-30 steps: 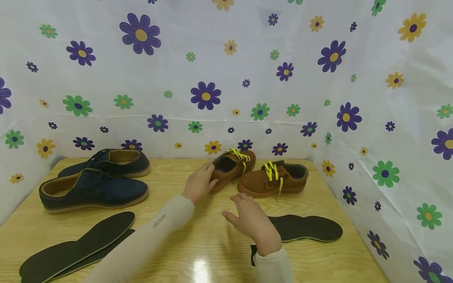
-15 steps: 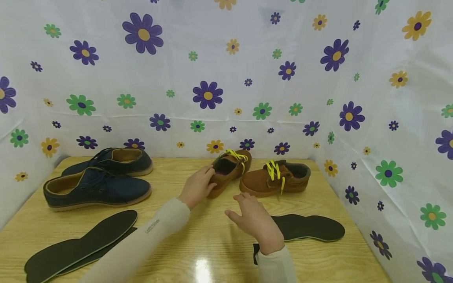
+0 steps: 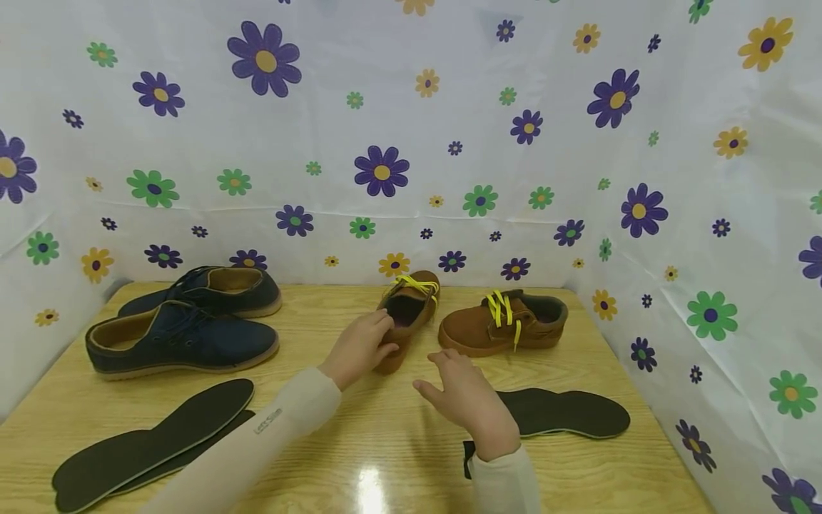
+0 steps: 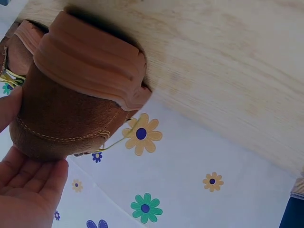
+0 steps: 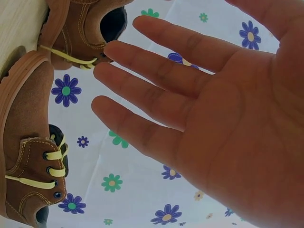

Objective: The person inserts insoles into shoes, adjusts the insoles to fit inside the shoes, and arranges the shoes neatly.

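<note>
In the head view my left hand (image 3: 359, 348) grips the heel of a brown lace-up shoe (image 3: 411, 330) with yellow laces. Its toe points away towards the back curtain. From the left wrist view, the thumb lies on one side of the heel (image 4: 66, 114) and the fingers (image 4: 35, 175) curl around its top edge. My right hand (image 3: 467, 396) hovers with spread fingers over the table, holding nothing; the right wrist view shows its bare palm (image 5: 228, 123). Just beyond it sits the other brown shoe (image 3: 469, 332), toe to the left. A black insole (image 3: 565, 414) lies partly behind the right wrist.
Two navy lace-up shoes (image 3: 218, 341) stand side by side at the back left of the wooden table (image 3: 321, 464). In front of them, two black insoles (image 3: 154, 444) overlap, partly covered by my left sleeve. A flowered curtain (image 3: 321, 128) encloses the back and sides.
The shoe in my left hand has turned, its toe swinging left and its heel coming nearer to me. The gap to the other brown shoe is wider. My right hand barely moves.
</note>
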The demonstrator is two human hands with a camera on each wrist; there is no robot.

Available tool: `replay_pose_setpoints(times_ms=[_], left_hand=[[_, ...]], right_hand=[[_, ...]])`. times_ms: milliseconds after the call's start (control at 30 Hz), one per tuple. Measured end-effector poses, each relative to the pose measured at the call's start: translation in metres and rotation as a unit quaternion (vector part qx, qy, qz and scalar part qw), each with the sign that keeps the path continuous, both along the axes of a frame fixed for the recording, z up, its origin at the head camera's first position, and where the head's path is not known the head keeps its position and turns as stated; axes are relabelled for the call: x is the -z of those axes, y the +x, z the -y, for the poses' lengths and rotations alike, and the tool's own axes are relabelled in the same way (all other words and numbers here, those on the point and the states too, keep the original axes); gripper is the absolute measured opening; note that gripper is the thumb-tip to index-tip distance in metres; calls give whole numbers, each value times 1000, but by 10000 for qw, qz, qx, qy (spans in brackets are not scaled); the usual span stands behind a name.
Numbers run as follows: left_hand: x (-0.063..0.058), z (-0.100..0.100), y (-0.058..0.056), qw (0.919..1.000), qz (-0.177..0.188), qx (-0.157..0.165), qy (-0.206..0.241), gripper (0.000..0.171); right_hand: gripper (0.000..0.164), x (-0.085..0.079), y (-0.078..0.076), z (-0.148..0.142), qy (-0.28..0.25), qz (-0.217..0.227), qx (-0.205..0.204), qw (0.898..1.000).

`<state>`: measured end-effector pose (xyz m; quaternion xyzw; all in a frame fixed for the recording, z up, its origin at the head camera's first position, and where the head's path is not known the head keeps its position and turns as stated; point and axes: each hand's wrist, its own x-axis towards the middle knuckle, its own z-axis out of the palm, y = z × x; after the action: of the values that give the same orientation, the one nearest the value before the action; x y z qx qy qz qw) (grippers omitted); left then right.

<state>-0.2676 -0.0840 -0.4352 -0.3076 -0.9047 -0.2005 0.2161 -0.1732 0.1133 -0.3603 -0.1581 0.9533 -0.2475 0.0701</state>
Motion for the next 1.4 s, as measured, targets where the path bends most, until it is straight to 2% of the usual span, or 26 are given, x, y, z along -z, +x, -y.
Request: replay_pose_setpoints(times_ms=[233,500,633,933,1400], left_hand=[[0,2,8,9997,-216,87,-118,28],[2,3,14,9990,-302,88,-303,27],[1,4,19,9991,-292,152,-253,27],[-1,8,32,9977,-517,214,-390,29],[-7,11,56,9971,-414,415,-485,31]], right_hand=[[51,-1,0,1,0,5,-5,10000],[52,-1,0,1,4,128,68,9999],[52,-2,0,1,26,131,85,9999],[53,-3,-2,-8,-176,197,199,9995],[53,-6,-1,-16,-241,234,319,9989]])
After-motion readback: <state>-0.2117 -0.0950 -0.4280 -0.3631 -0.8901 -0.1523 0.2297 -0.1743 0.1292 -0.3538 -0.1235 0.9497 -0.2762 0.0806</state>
